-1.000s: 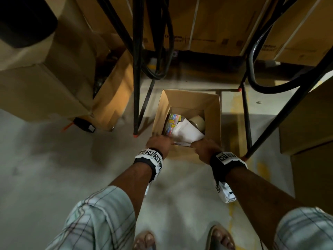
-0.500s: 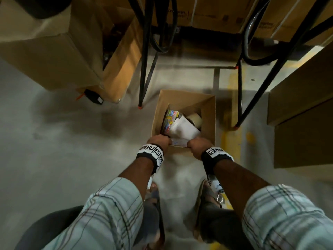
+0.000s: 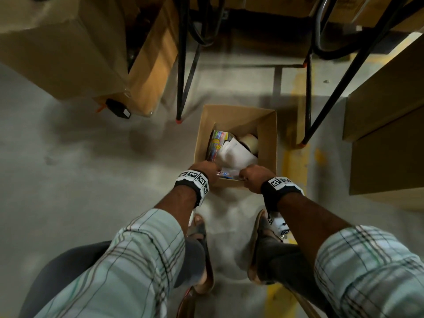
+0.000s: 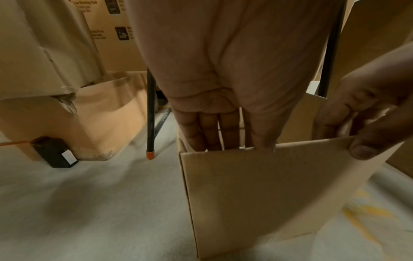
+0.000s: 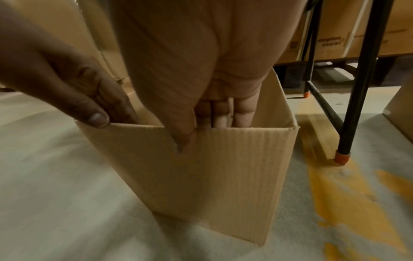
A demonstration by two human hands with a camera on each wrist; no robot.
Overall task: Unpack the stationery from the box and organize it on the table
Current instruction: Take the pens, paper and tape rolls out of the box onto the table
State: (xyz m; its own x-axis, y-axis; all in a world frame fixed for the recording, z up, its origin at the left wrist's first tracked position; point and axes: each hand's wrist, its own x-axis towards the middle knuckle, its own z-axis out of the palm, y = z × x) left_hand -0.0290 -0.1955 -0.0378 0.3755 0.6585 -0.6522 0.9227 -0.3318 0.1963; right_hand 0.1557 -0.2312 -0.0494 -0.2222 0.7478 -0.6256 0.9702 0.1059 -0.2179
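Note:
A small open cardboard box stands on the grey floor between the table legs. Inside lie a colourful packet, white paper and a roll of tape. My left hand grips the near wall of the box at its left part, fingers inside and thumb outside. My right hand grips the same wall of the box further right, thumb pressed on the outer face.
Black table legs with orange feet stand left and right behind the box. Large cartons flank the floor space. A small black block lies by the left carton. My sandalled feet are just behind the box.
The box has slid toward me across the floor, out from under the table, with both hands gripping its near wall throughout. My feet and knees now show more.

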